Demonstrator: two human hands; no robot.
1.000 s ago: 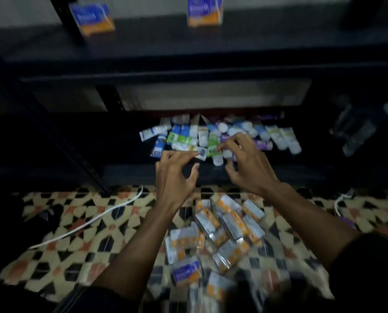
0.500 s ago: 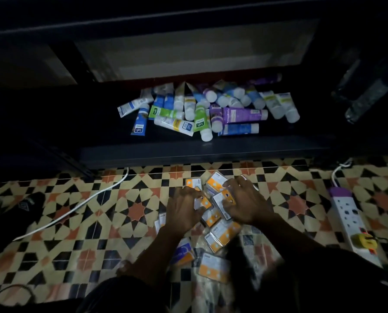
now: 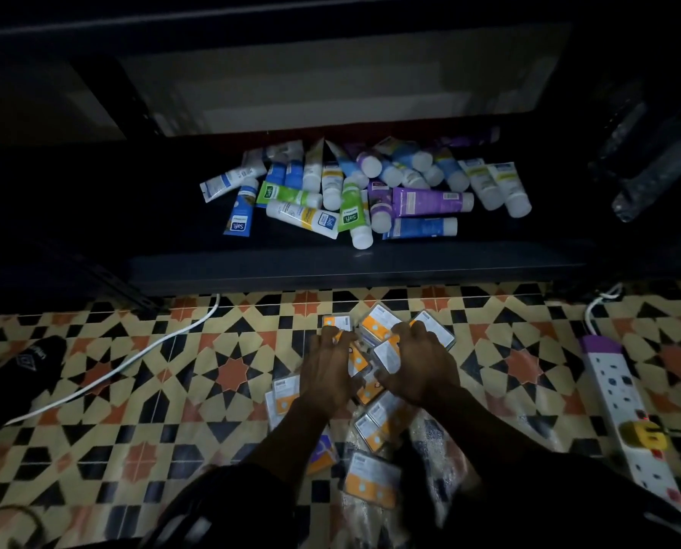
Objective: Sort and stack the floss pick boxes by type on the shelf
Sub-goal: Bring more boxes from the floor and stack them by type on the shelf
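Several flat floss pick boxes (image 3: 374, 326) with orange and white labels lie scattered on the patterned floor tiles, and one lies nearer me (image 3: 370, 479). Both my hands are down on the middle of this pile. My left hand (image 3: 327, 374) has its fingers bent over the boxes on the left side. Beside it, my right hand (image 3: 420, 366) curls its fingers and thumb round boxes on the right. The boxes under my palms are hidden. The dark bottom shelf (image 3: 331, 265) runs just beyond the pile.
A heap of coloured tubes (image 3: 426, 202) fills the middle of the bottom shelf. A white power strip (image 3: 623, 406) lies on the floor at the right, a white cable (image 3: 133, 362) at the left, with a dark cloth item (image 3: 30, 358) beyond it. Wrapped bottles (image 3: 647, 172) stand at the shelf's right.
A second ago both hands hovered up near the tubes on the shelf. They have dropped onto the box pile on the floor, and my view has tilted down.
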